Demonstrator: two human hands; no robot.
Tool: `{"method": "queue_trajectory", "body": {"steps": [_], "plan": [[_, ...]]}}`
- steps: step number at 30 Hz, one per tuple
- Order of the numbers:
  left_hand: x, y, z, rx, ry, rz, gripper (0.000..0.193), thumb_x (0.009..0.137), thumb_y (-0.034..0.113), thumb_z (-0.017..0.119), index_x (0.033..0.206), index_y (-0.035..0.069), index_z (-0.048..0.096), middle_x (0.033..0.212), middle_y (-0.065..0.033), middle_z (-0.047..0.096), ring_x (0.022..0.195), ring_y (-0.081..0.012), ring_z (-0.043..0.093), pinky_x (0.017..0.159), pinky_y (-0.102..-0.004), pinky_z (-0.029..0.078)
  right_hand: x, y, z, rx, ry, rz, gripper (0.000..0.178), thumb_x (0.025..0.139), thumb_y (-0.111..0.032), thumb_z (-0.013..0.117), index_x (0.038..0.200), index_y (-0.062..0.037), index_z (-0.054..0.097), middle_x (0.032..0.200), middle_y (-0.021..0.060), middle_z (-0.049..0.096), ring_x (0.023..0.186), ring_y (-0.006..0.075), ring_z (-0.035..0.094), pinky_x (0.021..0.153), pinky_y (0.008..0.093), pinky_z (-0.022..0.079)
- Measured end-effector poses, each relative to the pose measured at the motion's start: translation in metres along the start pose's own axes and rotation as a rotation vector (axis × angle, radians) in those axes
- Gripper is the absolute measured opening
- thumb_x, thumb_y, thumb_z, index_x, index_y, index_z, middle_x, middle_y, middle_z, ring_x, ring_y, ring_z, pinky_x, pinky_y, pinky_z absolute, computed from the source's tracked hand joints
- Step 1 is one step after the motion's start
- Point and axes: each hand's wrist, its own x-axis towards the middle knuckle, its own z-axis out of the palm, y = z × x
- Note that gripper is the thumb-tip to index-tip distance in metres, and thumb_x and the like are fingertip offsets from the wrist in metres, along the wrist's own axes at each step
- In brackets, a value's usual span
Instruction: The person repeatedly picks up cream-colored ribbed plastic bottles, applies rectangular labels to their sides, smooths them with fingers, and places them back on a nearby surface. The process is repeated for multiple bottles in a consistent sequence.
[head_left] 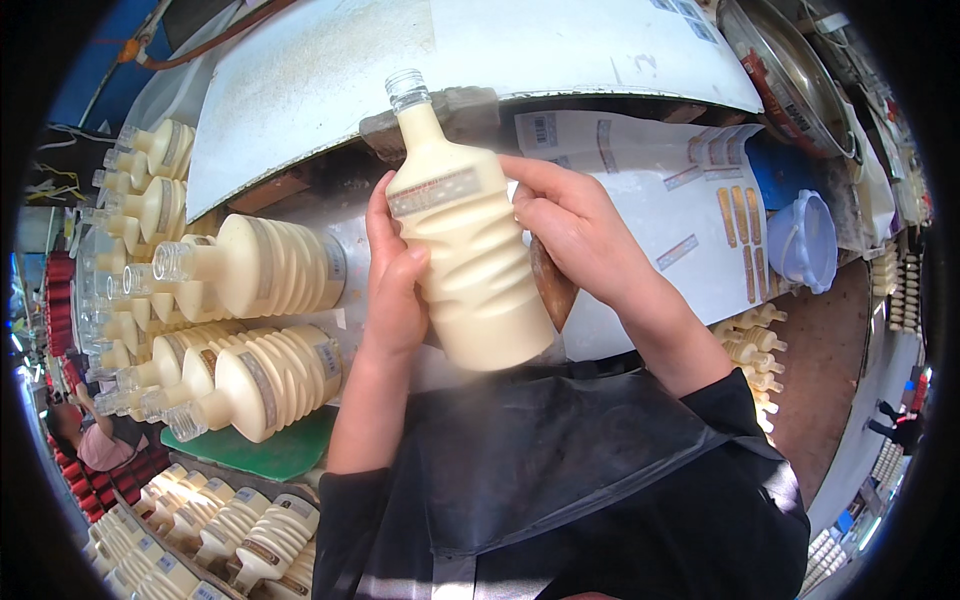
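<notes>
A cream-coloured bottle (pixel 465 300) with a clear threaded neck and a wavy ribbed body is tilted slightly in front of me. My left hand (pixel 392 275) grips its left side, thumb on the front. A narrow printed label strip lies across the bottle's shoulder. My right hand (pixel 580 225) is on the right side, its index finger reaching behind the bottle near the label and the other fingers curled. Out of the right palm juts a brown, flat, wood-like piece (pixel 552 285) with a pointed end; how it is gripped is partly hidden.
Several cream bottles (pixel 290 265) lie stacked on the left, necks outward, above a green board (pixel 260 450). More fill a crate (pixel 225 530) at lower left. Label strips (pixel 677 252) lie on a white sheet at right, beside a pale blue bucket (pixel 808 243). A metal basin (pixel 785 75) stands far right.
</notes>
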Motion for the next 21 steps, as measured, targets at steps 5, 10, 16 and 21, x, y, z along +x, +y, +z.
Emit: {"method": "queue_trajectory", "body": {"steps": [5,10,16,21], "plan": [[-0.001,0.006,0.006,0.083,0.029,0.009,0.085,0.086,0.02,0.056,0.162,0.004,0.019,0.154,-0.0175,0.043,0.141,-0.0295,0.047,0.119,-0.0408,0.037,0.004,0.008,-0.004,0.074,-0.017,0.029,0.044,0.097,-0.009,0.049,0.136,0.007,0.06,0.11,0.0084,0.072,0.099,0.0114,0.064,0.089,0.0262,0.05],[-0.001,0.011,0.01,0.24,0.057,0.015,0.082,0.092,0.019,0.056,0.162,0.002,0.018,0.152,-0.0191,0.043,0.138,-0.0273,0.047,0.117,-0.0395,0.036,0.014,0.021,-0.003,0.258,-0.018,0.133,0.046,0.094,-0.01,0.05,0.136,0.0051,0.061,0.103,0.0057,0.07,0.091,0.0113,0.063,0.085,0.0244,0.049],[0.007,0.018,-0.005,0.274,0.047,0.018,0.065,0.102,0.033,0.056,0.155,0.0,0.036,0.145,-0.0154,0.052,0.132,-0.0229,0.05,0.112,-0.0373,0.04,0.018,0.021,-0.009,0.135,0.072,0.063,0.043,0.098,-0.019,0.054,0.136,0.0007,0.06,0.091,-0.0008,0.062,0.08,0.0046,0.054,0.073,0.0197,0.044],[0.02,0.018,-0.014,0.142,0.122,-0.001,0.045,0.11,0.038,0.047,0.137,0.002,0.057,0.124,-0.009,0.065,0.112,-0.0155,0.059,0.102,-0.0347,0.046,0.026,0.019,-0.003,0.104,0.044,0.06,0.039,0.106,-0.031,0.056,0.13,-0.001,0.062,0.099,-0.0003,0.065,0.084,0.0041,0.056,0.076,0.0192,0.046]]}}
